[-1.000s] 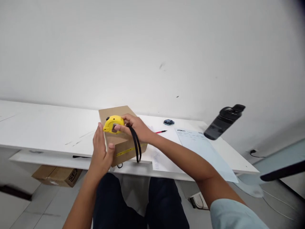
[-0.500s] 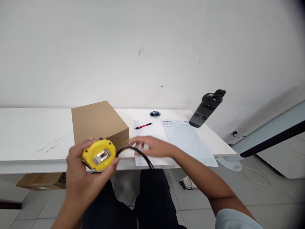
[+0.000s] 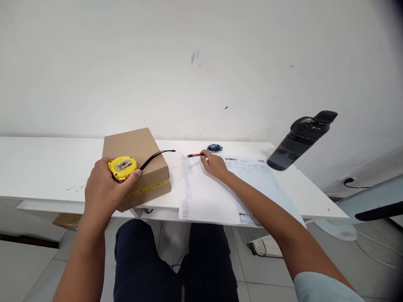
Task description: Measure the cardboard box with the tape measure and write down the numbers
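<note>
Since half a second ago, the right hand (image 3: 215, 165) has gone from beside the box to the pen (image 3: 193, 155), right of the frame's centre, and the left hand (image 3: 105, 182) has carried the tape measure (image 3: 121, 167) up against the box (image 3: 145, 174), left of centre. The right fingertips are drawn narrow at the pen's right end; they hide that end, so I cannot tell whether it is gripped or only touched. The left fingers curve around the tape measure, thumb along its near side, clip face up.

A loose pinch could let the pen roll on the white sheet (image 3: 208, 193), since it is slim and met only at one end. The right forearm crosses the printed sheet (image 3: 264, 176) and could drag it, both papers reaching the desk (image 3: 47, 167) edge at the bottom. The black strap (image 3: 157, 154) trails over the box top and could snag. The box juts past the desk's front edge, so a push from the left hand might tip it.

Farther out, the dark bottle (image 3: 299, 142) at right shows no readable label. "PONY" heads the printed sheet, with a square code at its upper right, and recurs near its bottom edge, partly covered by the arm. Dense print lines the white sheet's left margin, and the yellow tape (image 3: 151, 187) along the box carries marks, all too small to read.
</note>
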`<state>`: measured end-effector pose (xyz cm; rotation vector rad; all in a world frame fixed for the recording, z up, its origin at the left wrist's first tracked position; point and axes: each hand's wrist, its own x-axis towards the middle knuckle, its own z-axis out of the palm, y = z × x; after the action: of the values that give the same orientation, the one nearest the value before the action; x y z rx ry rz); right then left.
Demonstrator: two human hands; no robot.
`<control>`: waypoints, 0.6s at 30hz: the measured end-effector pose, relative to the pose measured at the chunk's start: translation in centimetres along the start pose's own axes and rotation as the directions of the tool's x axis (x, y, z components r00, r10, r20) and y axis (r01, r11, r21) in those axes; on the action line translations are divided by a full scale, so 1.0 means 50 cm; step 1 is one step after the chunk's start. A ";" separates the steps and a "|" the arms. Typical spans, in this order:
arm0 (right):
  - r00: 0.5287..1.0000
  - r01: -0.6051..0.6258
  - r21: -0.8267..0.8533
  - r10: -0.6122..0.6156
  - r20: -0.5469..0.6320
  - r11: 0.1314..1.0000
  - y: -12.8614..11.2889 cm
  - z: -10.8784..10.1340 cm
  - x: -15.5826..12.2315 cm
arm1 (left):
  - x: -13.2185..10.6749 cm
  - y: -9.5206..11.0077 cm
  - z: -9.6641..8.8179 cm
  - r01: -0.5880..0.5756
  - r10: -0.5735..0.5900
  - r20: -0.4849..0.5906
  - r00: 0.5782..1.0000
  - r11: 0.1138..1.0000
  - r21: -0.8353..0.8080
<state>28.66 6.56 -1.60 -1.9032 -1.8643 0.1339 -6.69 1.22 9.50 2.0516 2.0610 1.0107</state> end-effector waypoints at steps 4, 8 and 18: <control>0.984 0.022 0.639 0.098 -0.151 0.769 -0.023 0.027 -0.013 | 0.005 0.005 0.007 -0.035 0.037 -0.016 0.999 0.995 0.096; 0.989 -0.068 0.858 0.147 -0.009 0.508 -0.028 0.061 -0.015 | 0.008 0.011 0.007 -0.019 0.014 0.029 0.999 0.984 0.179; 0.983 -0.181 0.697 0.127 0.128 0.694 -0.050 0.062 -0.027 | -0.002 0.018 0.010 0.031 -0.028 -0.021 0.999 0.980 0.195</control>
<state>25.09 5.98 -3.69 -1.4900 -1.3736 0.8601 -5.67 1.25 9.50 2.0986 2.2765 0.8557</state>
